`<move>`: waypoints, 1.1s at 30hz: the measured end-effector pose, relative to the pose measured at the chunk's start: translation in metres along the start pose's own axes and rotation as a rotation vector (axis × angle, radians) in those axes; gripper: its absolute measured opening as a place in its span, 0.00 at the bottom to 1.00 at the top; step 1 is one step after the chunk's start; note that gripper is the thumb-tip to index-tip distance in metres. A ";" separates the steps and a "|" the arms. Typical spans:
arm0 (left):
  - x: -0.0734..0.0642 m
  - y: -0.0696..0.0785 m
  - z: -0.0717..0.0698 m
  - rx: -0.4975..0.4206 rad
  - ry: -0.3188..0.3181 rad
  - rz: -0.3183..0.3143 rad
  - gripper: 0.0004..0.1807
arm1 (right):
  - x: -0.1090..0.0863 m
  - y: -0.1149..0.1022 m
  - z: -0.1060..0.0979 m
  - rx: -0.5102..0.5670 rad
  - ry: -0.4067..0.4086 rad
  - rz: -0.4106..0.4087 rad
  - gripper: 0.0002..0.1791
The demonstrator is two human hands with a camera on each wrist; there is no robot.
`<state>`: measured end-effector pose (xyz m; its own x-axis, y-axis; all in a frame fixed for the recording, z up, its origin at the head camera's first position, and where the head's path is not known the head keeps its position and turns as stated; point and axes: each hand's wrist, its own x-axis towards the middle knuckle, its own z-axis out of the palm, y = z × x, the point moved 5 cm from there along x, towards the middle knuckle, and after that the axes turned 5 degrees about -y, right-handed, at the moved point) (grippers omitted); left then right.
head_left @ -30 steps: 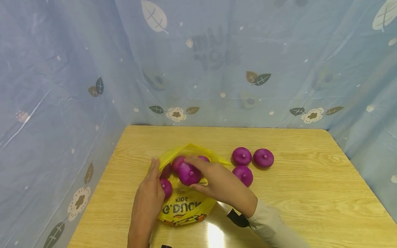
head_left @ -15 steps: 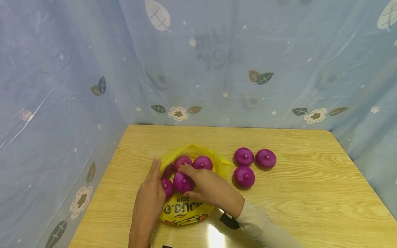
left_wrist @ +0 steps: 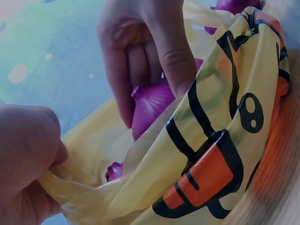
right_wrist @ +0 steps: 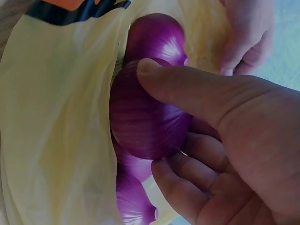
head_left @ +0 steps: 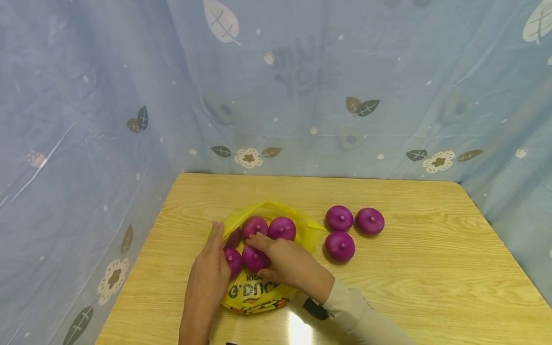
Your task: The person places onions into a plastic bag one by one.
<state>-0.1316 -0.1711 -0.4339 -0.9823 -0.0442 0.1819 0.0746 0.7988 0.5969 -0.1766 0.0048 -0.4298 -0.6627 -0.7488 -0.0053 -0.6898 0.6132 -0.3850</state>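
Observation:
A yellow plastic bag [head_left: 241, 296] with printed lettering lies on the table, its mouth spread and several purple onions inside. My left hand [head_left: 207, 275] is at the bag's left side. Its thumb and fingers pinch the bag's rim [left_wrist: 54, 185] in the left wrist view. Reaching into the mouth, my right hand [head_left: 291, 261] grips one onion [head_left: 253, 258] between thumb and fingers. In the right wrist view that held onion [right_wrist: 145, 117] sits against the bag's wall, beside another onion [right_wrist: 157, 37]. Lower parts of the bagged onions are hidden.
To the right of the bag stand three more onions, one near the bag [head_left: 339, 246], one behind it [head_left: 339, 218] and one farther right [head_left: 369, 221]. A blue patterned curtain [head_left: 319, 62] hangs behind and beside the wooden table [head_left: 431, 258].
My right hand has lowered its onion leftward and down into the bag, beside the other onions. The left hand has stayed at the bag's rim. The head view has shifted slightly.

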 end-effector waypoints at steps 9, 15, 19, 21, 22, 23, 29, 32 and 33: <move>-0.001 0.000 -0.001 0.002 0.007 0.000 0.31 | 0.000 0.000 0.006 -0.007 -0.007 -0.014 0.43; -0.002 -0.001 0.000 -0.003 0.007 0.005 0.31 | 0.000 0.001 0.007 0.022 -0.019 -0.011 0.41; -0.003 -0.002 0.000 -0.005 0.001 0.000 0.31 | 0.000 0.002 0.009 0.032 -0.032 -0.005 0.41; -0.004 -0.002 0.000 -0.006 -0.001 0.001 0.31 | 0.000 0.002 0.009 0.036 -0.032 -0.002 0.41; -0.004 -0.002 0.000 -0.007 -0.002 0.001 0.31 | 0.000 0.003 0.009 0.038 -0.030 -0.001 0.42; -0.004 -0.002 0.000 -0.008 -0.003 0.002 0.31 | -0.001 0.003 0.009 0.038 -0.028 -0.001 0.42; -0.004 -0.002 -0.001 -0.013 0.003 0.008 0.31 | -0.003 0.002 0.008 0.044 -0.029 0.007 0.41; -0.004 -0.002 -0.001 -0.016 0.011 0.013 0.31 | -0.005 0.001 0.005 0.058 -0.027 0.013 0.41; -0.004 -0.002 -0.001 -0.018 0.013 0.014 0.31 | -0.006 0.001 0.004 0.068 -0.024 0.014 0.40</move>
<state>-0.1273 -0.1729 -0.4347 -0.9788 -0.0406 0.2007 0.0919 0.7888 0.6078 -0.1721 0.0086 -0.4338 -0.6644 -0.7467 -0.0328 -0.6587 0.6058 -0.4462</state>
